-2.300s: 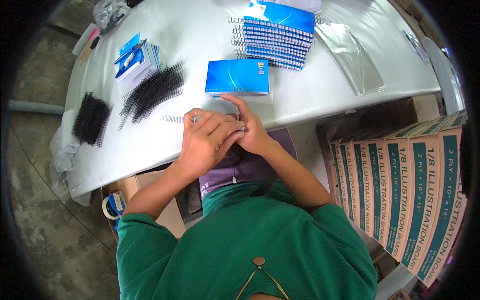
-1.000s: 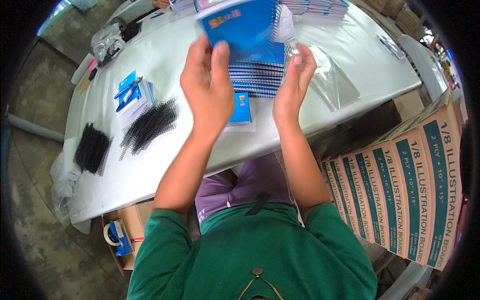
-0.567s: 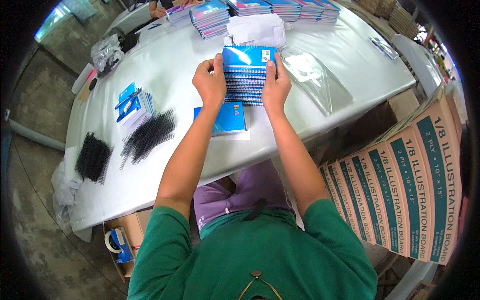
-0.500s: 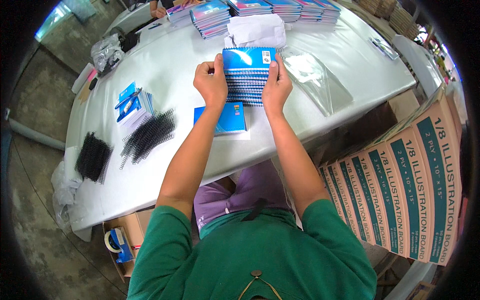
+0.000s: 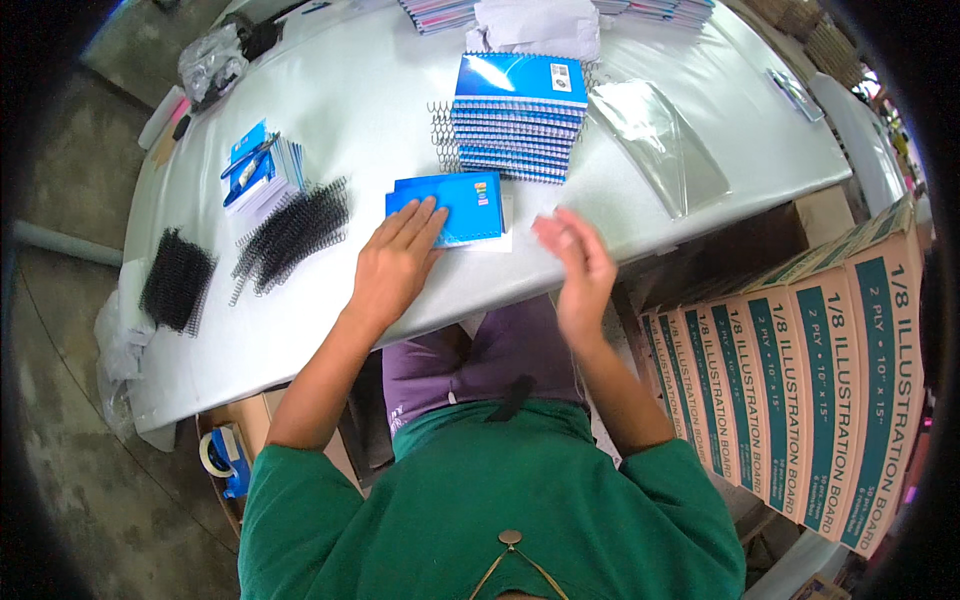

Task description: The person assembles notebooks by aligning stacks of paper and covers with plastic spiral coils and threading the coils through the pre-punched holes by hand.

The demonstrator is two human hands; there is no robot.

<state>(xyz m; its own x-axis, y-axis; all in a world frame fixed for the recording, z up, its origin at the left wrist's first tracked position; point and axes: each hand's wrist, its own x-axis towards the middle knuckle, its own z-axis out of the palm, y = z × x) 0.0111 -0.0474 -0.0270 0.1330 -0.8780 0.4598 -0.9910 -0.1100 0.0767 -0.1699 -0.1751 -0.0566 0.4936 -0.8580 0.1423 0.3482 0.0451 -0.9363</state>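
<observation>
My left hand (image 5: 397, 254) lies with outstretched fingers on a blue notebook cover (image 5: 462, 205), which rests on white sheets near the table's front edge. To the right of it my right hand (image 5: 577, 256) hovers above the table edge, fingers loosely apart and slightly blurred, holding nothing. Just beyond stands a stack of blue spiral notebooks (image 5: 522, 80), with black coils sticking out at its left side. Further left are two heaps of black spiral coils, one nearer (image 5: 292, 235) and one at the table's left edge (image 5: 177, 281).
A small pile of blue-covered pads (image 5: 264, 178) with a pen on top sits at left. Clear plastic sheets (image 5: 655, 145) lie at right, crumpled white paper (image 5: 535, 27) at the back. Tall cartons (image 5: 800, 370) stand at the right; a blue tape dispenser (image 5: 232, 462) is below left.
Both hands have let go of the spiral notebook stack and come back toward me. The left now rests on the blue cover; the right hangs free. The view has shifted slightly downward.
</observation>
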